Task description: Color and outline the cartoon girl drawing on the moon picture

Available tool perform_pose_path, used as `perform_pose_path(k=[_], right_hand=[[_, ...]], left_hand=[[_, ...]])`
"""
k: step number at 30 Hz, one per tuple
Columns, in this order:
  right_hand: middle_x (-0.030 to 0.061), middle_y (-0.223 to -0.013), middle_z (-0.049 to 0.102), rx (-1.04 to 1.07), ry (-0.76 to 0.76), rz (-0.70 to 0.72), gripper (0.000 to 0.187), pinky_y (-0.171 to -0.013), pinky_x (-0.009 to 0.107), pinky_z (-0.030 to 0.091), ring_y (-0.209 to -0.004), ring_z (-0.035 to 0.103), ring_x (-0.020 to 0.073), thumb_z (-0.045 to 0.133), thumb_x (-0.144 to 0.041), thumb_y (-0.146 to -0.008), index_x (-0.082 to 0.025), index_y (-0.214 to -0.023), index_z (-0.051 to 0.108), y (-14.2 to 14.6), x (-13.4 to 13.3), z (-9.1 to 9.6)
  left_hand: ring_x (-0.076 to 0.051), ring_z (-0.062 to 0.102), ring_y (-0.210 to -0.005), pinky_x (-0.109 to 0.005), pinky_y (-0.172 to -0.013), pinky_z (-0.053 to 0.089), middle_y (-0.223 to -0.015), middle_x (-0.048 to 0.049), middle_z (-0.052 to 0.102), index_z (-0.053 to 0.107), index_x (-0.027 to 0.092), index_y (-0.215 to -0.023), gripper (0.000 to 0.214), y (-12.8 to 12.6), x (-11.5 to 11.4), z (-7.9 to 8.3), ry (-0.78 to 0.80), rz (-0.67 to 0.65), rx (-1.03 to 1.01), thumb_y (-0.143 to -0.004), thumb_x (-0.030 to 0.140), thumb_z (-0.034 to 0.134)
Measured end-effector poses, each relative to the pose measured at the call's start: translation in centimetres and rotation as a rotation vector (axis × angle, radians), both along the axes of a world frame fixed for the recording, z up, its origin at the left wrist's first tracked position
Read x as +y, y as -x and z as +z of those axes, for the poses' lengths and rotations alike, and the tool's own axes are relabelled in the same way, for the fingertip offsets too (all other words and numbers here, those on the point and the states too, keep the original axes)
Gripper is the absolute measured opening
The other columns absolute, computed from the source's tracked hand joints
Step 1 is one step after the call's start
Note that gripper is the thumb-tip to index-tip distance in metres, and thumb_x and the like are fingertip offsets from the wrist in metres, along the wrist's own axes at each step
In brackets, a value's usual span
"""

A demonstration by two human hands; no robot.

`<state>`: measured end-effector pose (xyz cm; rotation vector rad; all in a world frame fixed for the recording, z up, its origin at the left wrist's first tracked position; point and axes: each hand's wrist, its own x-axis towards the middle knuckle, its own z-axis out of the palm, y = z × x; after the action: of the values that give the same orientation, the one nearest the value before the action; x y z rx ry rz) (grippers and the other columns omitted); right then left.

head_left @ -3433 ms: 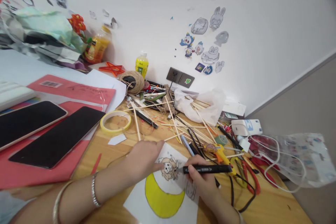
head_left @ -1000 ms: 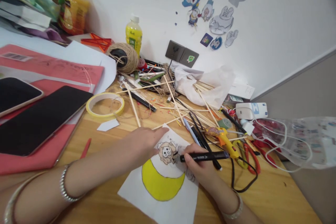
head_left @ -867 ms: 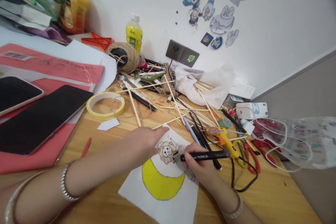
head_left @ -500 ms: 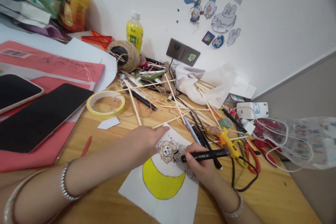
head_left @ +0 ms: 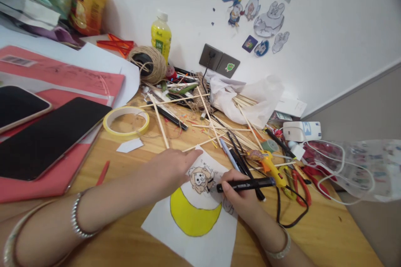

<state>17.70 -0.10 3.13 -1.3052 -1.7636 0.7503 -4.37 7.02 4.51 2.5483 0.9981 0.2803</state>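
Note:
A white sheet of paper [head_left: 175, 233] lies on the wooden table, bearing a yellow crescent moon and a small long-haired cartoon figure. My left hand [head_left: 177, 171] rests flat on the sheet's upper left edge, one finger stretched toward the top corner; its other fingertips are partly hidden. Over the right side of the drawing, my right hand [head_left: 239, 196] is closed around a black marker [head_left: 247, 184]. The marker lies nearly level, its left end beside the figure. Part of a grey drawing shows under my right hand.
Behind the paper lie loose wooden sticks [head_left: 160, 125], pens, a yellow glue gun [head_left: 271, 167] and red-handled pliers [head_left: 302, 187]. A tape roll [head_left: 108, 123], twine [head_left: 158, 64] and a bottle [head_left: 161, 35] stand farther left. Two dark-screened devices lie on a red folder [head_left: 103, 83].
Both hands and the sheet stay almost where they were. The marker in my right hand shifts very slightly to the right, and the camera view has tilted a little.

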Motion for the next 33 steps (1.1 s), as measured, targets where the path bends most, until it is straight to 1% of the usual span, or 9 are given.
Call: perform_pose_path(k=[4,9,11,13,16,20,23,27,33], right_hand=[[-0.003,-0.054,0.052,0.003,0.003,0.008,0.02,-0.049,0.023,0.041,-0.049,0.049,0.0127,0.054,-0.024,-0.083,-0.02,-0.063,0.053,-0.1,-0.1,-0.2],[-0.0035,-0.054,0.051,0.075,-0.022,0.01,0.019,-0.048,0.024,0.04,-0.047,0.048,0.0119,0.056,-0.024,-0.083,-0.02,-0.065,0.056,-0.5,-0.2,-0.8],[-0.0026,-0.058,0.053,0.165,-0.055,-0.049,0.02,-0.044,0.023,0.038,-0.044,0.046,0.0108,0.056,-0.028,-0.085,-0.02,-0.067,0.058,-0.6,-0.2,-1.0],[-0.0021,-0.06,0.053,0.267,-0.099,-0.152,0.022,-0.04,0.023,0.035,-0.042,0.044,0.0101,0.055,-0.032,-0.087,-0.02,-0.069,0.058,-0.6,-0.2,-1.0],[-0.002,-0.059,0.052,0.294,-0.119,-0.23,0.025,-0.038,0.022,0.034,-0.043,0.045,0.0106,0.054,-0.034,-0.088,-0.02,-0.068,0.057,-0.5,-0.2,-0.7],[-0.001,-0.058,0.054,0.17,-0.06,-0.163,0.024,-0.041,0.024,0.037,-0.043,0.045,0.0114,0.057,-0.034,-0.085,-0.02,-0.065,0.058,-0.4,-0.1,-0.7],[-0.001,-0.059,0.056,0.152,-0.054,-0.15,0.023,-0.043,0.024,0.038,-0.044,0.045,0.0115,0.056,-0.032,-0.085,-0.02,-0.066,0.058,-0.4,-0.2,-0.8],[-0.0013,-0.057,0.055,0.099,-0.088,-0.126,0.022,-0.046,0.025,0.04,-0.046,0.048,0.0124,0.055,-0.029,-0.085,-0.02,-0.064,0.058,-0.2,-0.4,-0.5],[-0.0019,-0.052,0.055,-0.019,-0.1,-0.014,0.022,-0.046,0.024,0.042,-0.046,0.051,0.0125,0.054,-0.025,-0.083,-0.02,-0.062,0.056,0.4,-0.3,0.2]], left_hand=[[-0.024,0.066,-0.078,-0.029,-0.065,0.044,-0.086,-0.0076,0.069,0.052,0.019,-0.116,0.035,0.1,0.0,-0.6,-0.001,-0.002,-0.046,-0.083,0.029,0.056],[-0.025,0.066,-0.079,-0.031,-0.066,0.046,-0.085,-0.0083,0.069,0.053,0.018,-0.115,0.033,0.1,0.0,-0.4,0.017,-0.004,-0.058,-0.083,0.028,0.055],[-0.026,0.066,-0.081,-0.032,-0.067,0.047,-0.088,-0.0096,0.069,0.052,0.017,-0.119,0.036,0.1,0.0,-0.1,0.03,-0.005,-0.049,-0.084,0.023,0.052],[-0.028,0.067,-0.086,-0.033,-0.07,0.048,-0.092,-0.0115,0.07,0.048,0.016,-0.126,0.044,0.1,0.1,0.2,0.051,0.007,-0.023,-0.082,0.02,0.052],[-0.029,0.066,-0.09,-0.034,-0.07,0.049,-0.097,-0.0123,0.07,0.042,0.015,-0.133,0.057,0.1,0.0,0.5,0.08,0.026,0.0,-0.077,0.02,0.057],[-0.029,0.066,-0.09,-0.033,-0.072,0.049,-0.098,-0.0129,0.07,0.039,0.014,-0.137,0.063,0.1,0.0,0.5,0.044,0.029,0.033,-0.076,0.018,0.058],[-0.029,0.065,-0.092,-0.034,-0.074,0.049,-0.101,-0.0142,0.069,0.038,0.014,-0.138,0.064,0.2,0.0,0.2,0.021,0.022,0.049,-0.077,0.02,0.058],[-0.031,0.066,-0.09,-0.036,-0.072,0.049,-0.097,-0.0137,0.069,0.042,0.015,-0.134,0.059,0.2,-0.1,0.2,0.026,0.013,0.056,-0.077,0.02,0.058],[-0.032,0.066,-0.088,-0.038,-0.072,0.05,-0.092,-0.0125,0.069,0.05,0.015,-0.125,0.049,0.0,-0.1,0.5,0.046,0.006,0.017,-0.077,0.02,0.058]])
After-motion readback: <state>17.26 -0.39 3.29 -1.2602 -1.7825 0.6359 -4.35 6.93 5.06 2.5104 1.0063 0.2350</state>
